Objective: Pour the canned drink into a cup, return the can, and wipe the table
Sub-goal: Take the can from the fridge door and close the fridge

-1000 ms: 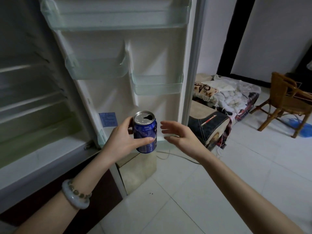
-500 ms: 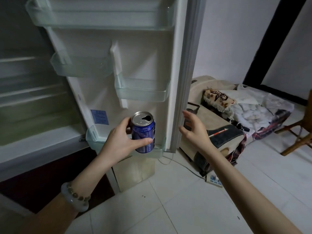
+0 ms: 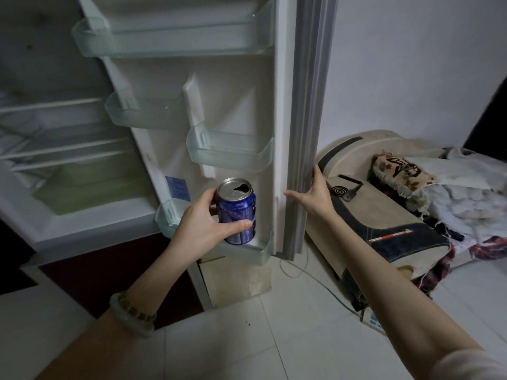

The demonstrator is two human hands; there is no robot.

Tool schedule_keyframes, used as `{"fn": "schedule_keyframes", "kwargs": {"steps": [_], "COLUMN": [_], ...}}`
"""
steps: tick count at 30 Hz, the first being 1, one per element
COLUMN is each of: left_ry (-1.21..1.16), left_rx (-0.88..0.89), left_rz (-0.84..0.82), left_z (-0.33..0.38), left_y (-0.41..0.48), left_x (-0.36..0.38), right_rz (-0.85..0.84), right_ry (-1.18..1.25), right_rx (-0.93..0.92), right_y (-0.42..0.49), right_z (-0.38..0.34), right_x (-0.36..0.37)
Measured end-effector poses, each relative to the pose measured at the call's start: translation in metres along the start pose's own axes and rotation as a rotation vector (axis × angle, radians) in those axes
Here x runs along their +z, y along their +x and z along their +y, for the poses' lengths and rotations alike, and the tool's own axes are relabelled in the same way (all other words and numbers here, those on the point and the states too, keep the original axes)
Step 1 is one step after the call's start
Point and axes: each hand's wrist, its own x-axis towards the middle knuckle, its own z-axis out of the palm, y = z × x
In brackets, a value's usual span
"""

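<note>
- On my left wrist I wore a smooth, pale, milky-green bangle [image 3: 124,317].
- Just beside it, nearer my left hand [image 3: 203,226], sat a beaded bracelet [image 3: 133,309] of rounded brown and greenish beads.
- Both forearms were bare.
- A pale sleeve [image 3: 466,364] covered my right upper arm.

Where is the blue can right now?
Head view, centre: the blue can is held upright in the left hand, at the lowest shelf of the open fridge door.

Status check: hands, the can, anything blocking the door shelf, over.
Left hand grips opened blue can, upright, at bottom door shelf. Right hand open, touching fridge door edge. Nothing visible in the way.
</note>
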Motion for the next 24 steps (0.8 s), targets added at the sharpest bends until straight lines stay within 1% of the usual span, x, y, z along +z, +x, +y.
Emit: {"fn": "schedule_keyframes", "kwargs": {"steps": [4,10,16,24], "left_ry": [0.015,0.035,0.026,0.054], "left_rx": [-0.019,-0.067,-0.061,-0.019], "left_rz": [0.034,0.078,0.107,0.146], "left_z": [-0.002,-0.005,-0.005,-0.009], "left_y": [0.000,-0.003,-0.014,-0.051], "left_x": [-0.003,-0.008,-0.016,-0.032], "right_rz": [0.012,0.011,-0.007,-0.013], "right_ry": [0.057,0.009,0.001,-0.138], "right_rx": [-0.010,-0.074,-0.149,-0.402], "right_y": [0.009,0.007,-0.015,-0.065], "right_z": [0.005,0.012,0.016,0.002], "right_x": [0.002,0.002,-0.003,-0.004]}}
